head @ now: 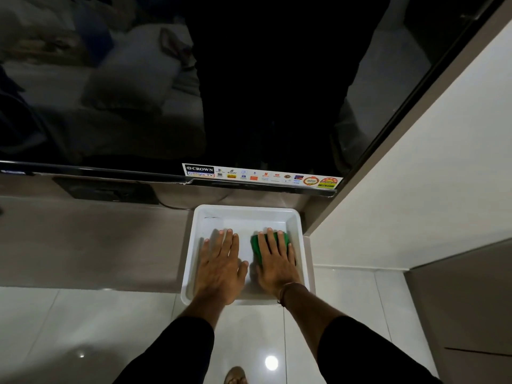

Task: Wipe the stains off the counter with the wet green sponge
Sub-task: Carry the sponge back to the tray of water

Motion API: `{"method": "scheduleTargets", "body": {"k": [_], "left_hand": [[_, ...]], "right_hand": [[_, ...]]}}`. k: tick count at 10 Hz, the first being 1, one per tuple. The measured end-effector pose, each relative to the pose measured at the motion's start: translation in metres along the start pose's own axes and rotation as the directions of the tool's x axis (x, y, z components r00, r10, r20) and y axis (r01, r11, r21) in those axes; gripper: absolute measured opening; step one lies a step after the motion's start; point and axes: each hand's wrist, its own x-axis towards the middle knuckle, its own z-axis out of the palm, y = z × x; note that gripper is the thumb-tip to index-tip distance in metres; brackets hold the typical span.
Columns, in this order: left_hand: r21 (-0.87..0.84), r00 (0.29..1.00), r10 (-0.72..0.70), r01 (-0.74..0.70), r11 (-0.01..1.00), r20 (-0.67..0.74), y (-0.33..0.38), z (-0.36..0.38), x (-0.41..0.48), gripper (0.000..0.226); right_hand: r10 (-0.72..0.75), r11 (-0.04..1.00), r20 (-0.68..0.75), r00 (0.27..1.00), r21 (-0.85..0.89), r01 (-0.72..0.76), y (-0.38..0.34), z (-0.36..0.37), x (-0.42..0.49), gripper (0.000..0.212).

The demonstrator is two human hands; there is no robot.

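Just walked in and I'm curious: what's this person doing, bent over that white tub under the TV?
A person is pressing both hands flat into a white tub that sits on the grey counter below the television. The right hand lies on top of a green sponge, pushing it against the tub's bottom, apparently to wet it. The left hand rests beside it, empty, fingers spread. Whether there is water in the tub is hard to tell. No wiping of the counter has begun yet.

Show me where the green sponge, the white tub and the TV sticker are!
green sponge [257, 246]: head view, on its left edge beside the fingers.
white tub [246, 210]: head view, on its far rim.
TV sticker [261, 176]: head view, on the strip's middle.
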Motion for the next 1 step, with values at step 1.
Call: {"method": "scheduleTargets", "body": {"k": [1], "left_hand": [[0.031,0.998,0.013,-0.011,0.999,-0.062,0.0074,-0.0046,-0.0101,0.074]], "right_hand": [[-0.033,0.998,-0.071,0.997,0.054,0.037,-0.0009,-0.0107,-0.0162,0.08]]}}
